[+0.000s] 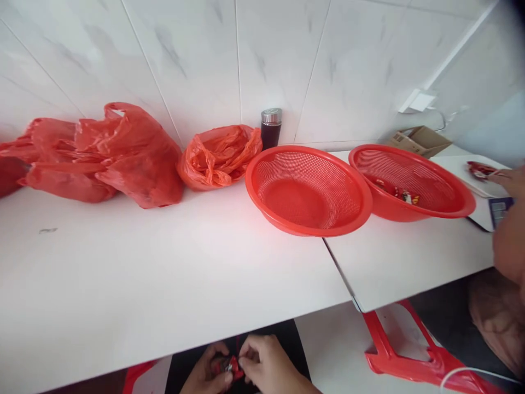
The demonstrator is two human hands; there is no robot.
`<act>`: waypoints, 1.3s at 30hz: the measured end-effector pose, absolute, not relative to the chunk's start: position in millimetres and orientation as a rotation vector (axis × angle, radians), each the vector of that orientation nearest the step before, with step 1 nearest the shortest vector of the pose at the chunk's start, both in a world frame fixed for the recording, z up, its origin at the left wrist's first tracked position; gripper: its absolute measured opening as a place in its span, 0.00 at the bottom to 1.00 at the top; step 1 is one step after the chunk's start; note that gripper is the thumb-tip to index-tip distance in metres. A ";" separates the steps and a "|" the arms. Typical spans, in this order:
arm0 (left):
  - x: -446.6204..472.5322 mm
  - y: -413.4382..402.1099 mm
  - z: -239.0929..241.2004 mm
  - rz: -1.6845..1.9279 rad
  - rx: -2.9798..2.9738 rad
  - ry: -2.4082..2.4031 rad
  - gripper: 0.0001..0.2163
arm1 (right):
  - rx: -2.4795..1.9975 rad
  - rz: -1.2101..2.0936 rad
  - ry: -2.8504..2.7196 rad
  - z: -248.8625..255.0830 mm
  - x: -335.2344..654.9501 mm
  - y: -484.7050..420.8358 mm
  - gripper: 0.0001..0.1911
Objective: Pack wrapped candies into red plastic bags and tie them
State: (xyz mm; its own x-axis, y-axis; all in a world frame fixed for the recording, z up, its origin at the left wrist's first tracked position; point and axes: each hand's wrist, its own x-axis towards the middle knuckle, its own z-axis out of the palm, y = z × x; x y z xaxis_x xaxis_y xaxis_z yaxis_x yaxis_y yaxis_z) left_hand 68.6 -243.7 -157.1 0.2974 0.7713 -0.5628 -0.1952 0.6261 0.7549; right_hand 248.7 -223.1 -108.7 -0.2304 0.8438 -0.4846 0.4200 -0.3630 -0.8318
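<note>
Below the table's front edge, over my lap, my left hand (207,374) is closed around a small shiny red packet (232,365) with dark and white marks. My right hand (266,362) pinches the packet's right end between thumb and fingers. The packet's left part is hidden by my left thumb and fingers. On the table above, the nearer red mesh basket (307,230) has nothing in it. A second red basket (414,213) holds several small shiny packets (404,197).
Red plastic bags (139,164) and a crumpled red bag (219,158) stand along the wall beside a dark flask (271,128). At right, a co-worker's hand (512,180) holds a red packet (479,169) over a scale (486,189). A cardboard box (422,141) sits behind; a red stool (394,358) stands below.
</note>
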 end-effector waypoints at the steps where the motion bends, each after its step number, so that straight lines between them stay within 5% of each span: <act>1: 69.4 -238.5 -162.0 0.716 0.713 1.162 0.26 | -1.700 1.525 -1.530 -115.9 248.4 -223.5 0.09; 7: 74.1 -238.0 -173.3 0.614 1.341 1.521 0.14 | -1.856 1.089 -1.658 -160.7 233.5 -240.1 0.12; 21: 76.7 -255.9 -201.9 0.135 1.636 1.547 0.08 | -1.984 1.178 -1.617 -189.8 219.5 -265.2 0.11; 39: 79.9 -258.0 -208.0 0.143 1.602 1.581 0.08 | -1.984 1.093 -1.643 -201.4 209.3 -265.8 0.13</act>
State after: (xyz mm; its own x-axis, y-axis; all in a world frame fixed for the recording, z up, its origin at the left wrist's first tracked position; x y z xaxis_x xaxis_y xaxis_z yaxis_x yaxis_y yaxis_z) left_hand 79.9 -258.0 -208.0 0.1911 0.8621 -0.4693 0.7637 0.1698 0.6229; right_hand 209.3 -265.8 -201.4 0.0342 0.9398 -0.3400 0.6769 -0.2721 -0.6840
